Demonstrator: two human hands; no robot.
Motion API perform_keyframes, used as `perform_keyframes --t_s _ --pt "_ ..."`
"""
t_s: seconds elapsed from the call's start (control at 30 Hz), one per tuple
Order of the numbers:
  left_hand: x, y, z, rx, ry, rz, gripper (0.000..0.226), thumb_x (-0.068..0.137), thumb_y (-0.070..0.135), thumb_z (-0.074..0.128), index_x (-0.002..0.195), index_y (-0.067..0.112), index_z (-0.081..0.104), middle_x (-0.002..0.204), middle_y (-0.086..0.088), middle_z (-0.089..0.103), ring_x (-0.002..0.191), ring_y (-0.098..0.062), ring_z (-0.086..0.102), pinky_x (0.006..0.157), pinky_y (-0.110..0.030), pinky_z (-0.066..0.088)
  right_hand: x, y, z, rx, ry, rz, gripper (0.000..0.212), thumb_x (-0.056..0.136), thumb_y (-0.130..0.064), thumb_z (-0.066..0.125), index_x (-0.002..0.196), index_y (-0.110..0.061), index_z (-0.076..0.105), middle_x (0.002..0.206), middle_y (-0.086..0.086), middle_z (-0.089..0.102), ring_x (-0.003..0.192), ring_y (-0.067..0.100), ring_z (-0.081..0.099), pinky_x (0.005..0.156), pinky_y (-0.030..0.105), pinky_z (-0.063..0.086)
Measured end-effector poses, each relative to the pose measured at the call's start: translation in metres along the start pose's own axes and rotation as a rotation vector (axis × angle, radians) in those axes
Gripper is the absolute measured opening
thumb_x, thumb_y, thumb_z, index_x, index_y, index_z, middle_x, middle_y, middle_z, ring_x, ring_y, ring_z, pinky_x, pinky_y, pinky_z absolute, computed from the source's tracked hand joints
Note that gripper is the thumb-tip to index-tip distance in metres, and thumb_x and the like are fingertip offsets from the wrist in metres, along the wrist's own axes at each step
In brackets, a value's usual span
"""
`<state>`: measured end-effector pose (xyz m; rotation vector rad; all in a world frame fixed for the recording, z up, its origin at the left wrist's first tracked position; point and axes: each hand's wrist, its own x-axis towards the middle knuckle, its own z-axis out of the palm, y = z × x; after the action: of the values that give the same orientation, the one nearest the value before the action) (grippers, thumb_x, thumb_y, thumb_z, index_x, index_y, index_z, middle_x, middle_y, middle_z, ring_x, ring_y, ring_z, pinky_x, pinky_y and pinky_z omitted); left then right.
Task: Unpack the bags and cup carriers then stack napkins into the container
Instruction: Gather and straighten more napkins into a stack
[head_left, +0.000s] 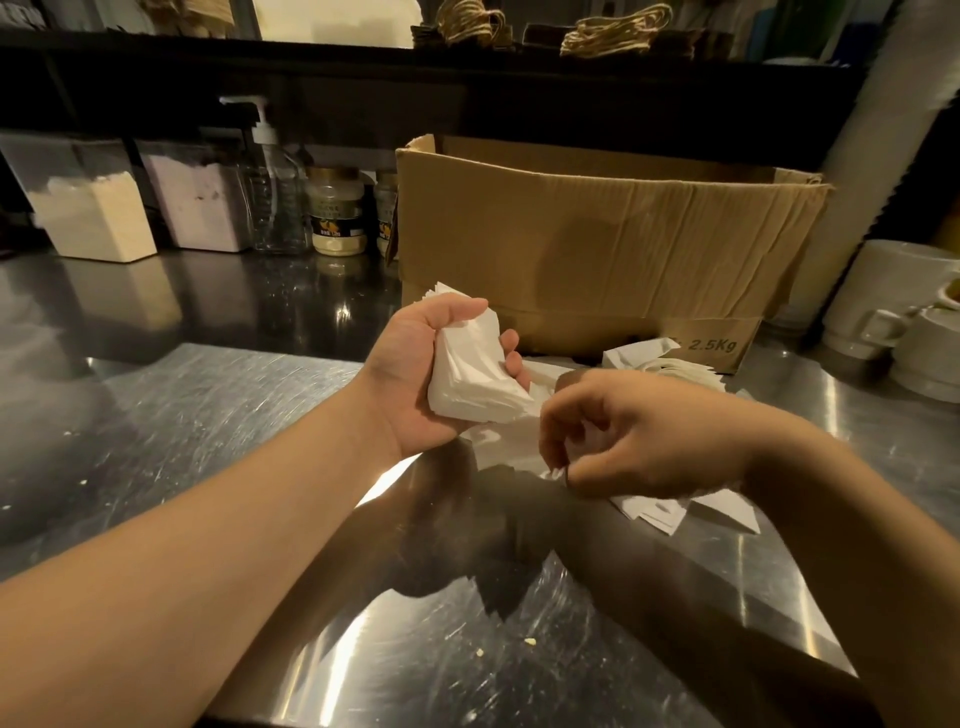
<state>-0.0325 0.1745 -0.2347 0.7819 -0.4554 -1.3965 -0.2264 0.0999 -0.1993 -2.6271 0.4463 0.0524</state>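
Observation:
My left hand (415, 374) grips a thick stack of white napkins (472, 379) above the steel counter, thumb on top and fingers curled under. My right hand (623, 431) hovers just right of it with curled fingers, pinching at loose white napkins (654, 512) that lie spread on the counter beneath it. More napkins (649, 356) lie behind it, at the foot of an open brown cardboard box (597, 244). The inside of the box is hidden.
The steel counter (208, 415) runs left and toward me. At the back left stand clear tubs of powder (93, 218), a pump bottle (272, 197) and jars (335, 213). White cups (904, 317) stand at the right. A dark shelf above holds twine-handled paper bags (613, 31).

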Motion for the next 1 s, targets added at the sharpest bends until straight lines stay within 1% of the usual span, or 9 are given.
perform_keyframes --t_s 0.07,0.17,0.3,0.47,0.6,0.77,0.83,0.93,1.0 --pt "-0.001 0.000 0.000 0.023 0.011 0.009 0.056 0.075 0.026 0.066 0.128 0.013 0.054 0.094 -0.011 0.063 0.078 -0.023 0.062 0.080 -0.040 0.056 -0.002 0.001 -0.003 0.146 0.058 -0.036 0.014 0.086 -0.018 0.071 0.083 -0.032 0.069 0.090 -0.008 0.062 0.083 0.010 0.058 0.077 0.031 0.052" --pt "-0.002 0.001 0.001 0.047 0.036 0.026 0.053 0.075 0.026 0.066 0.126 0.014 0.056 0.093 -0.010 0.064 0.076 -0.023 0.063 0.071 -0.038 0.059 -0.003 0.003 -0.007 0.371 0.063 -0.074 0.006 0.083 -0.018 0.067 0.079 -0.023 0.067 0.079 -0.006 0.061 0.074 0.008 0.055 0.069 0.024 0.046" --pt "-0.002 0.002 0.001 0.030 0.033 0.029 0.054 0.074 0.025 0.066 0.126 0.014 0.056 0.094 -0.011 0.064 0.075 -0.023 0.062 0.071 -0.039 0.058 -0.004 0.010 -0.013 0.649 0.199 -0.113 0.003 0.066 -0.022 0.061 0.069 -0.022 0.063 0.087 0.014 0.061 0.079 0.023 0.057 0.068 0.028 0.049" --pt "-0.001 0.002 0.001 -0.001 0.033 0.044 0.052 0.072 0.021 0.067 0.122 0.013 0.056 0.094 -0.012 0.063 0.074 -0.023 0.061 0.076 -0.042 0.057 -0.009 0.012 -0.018 0.857 0.373 -0.127 0.008 0.065 -0.019 0.049 0.062 -0.021 0.056 0.081 0.011 0.053 0.074 0.025 0.051 0.062 0.034 0.047" --pt "-0.001 0.003 -0.001 -0.006 0.029 0.047 0.056 0.073 0.022 0.068 0.126 0.013 0.055 0.095 -0.011 0.063 0.075 -0.023 0.061 0.078 -0.042 0.057 -0.007 0.011 -0.015 0.833 0.561 -0.074 0.010 0.066 -0.024 0.049 0.062 -0.025 0.058 0.078 0.003 0.059 0.075 0.019 0.057 0.058 0.030 0.051" --pt "-0.001 0.005 0.000 -0.040 0.001 0.076 0.045 0.077 0.023 0.065 0.120 0.012 0.056 0.092 -0.010 0.061 0.077 -0.023 0.059 0.084 -0.041 0.054 0.001 0.012 -0.004 0.587 0.872 -0.117 0.005 0.076 -0.025 0.055 0.074 -0.022 0.059 0.075 -0.007 0.060 0.078 0.010 0.058 0.068 0.029 0.054" --pt "-0.001 0.006 -0.001 -0.054 -0.007 0.090 0.045 0.078 0.023 0.064 0.120 0.011 0.054 0.091 -0.010 0.060 0.077 -0.022 0.057 0.083 -0.040 0.054 0.002 0.013 -0.002 0.405 0.785 -0.174 0.005 0.084 -0.021 0.062 0.080 -0.018 0.061 0.075 -0.005 0.061 0.071 0.008 0.057 0.066 0.027 0.054" --pt "-0.002 0.007 0.001 -0.080 -0.016 0.114 0.046 0.077 0.023 0.064 0.119 0.011 0.053 0.090 -0.009 0.058 0.076 -0.021 0.055 0.077 -0.038 0.054 0.003 0.010 -0.001 0.203 0.371 -0.100 0.007 0.085 -0.032 0.066 0.090 -0.027 0.065 0.083 -0.009 0.067 0.076 0.004 0.062 0.070 0.027 0.054" --pt "-0.002 0.007 0.001 -0.105 -0.011 0.126 0.044 0.076 0.022 0.063 0.117 0.011 0.052 0.088 -0.008 0.057 0.073 -0.020 0.055 0.078 -0.038 0.053 0.006 0.008 0.003 0.080 0.139 -0.022 0.007 0.089 -0.042 0.066 0.095 -0.037 0.066 0.090 -0.018 0.068 0.086 -0.004 0.062 0.072 0.019 0.050"
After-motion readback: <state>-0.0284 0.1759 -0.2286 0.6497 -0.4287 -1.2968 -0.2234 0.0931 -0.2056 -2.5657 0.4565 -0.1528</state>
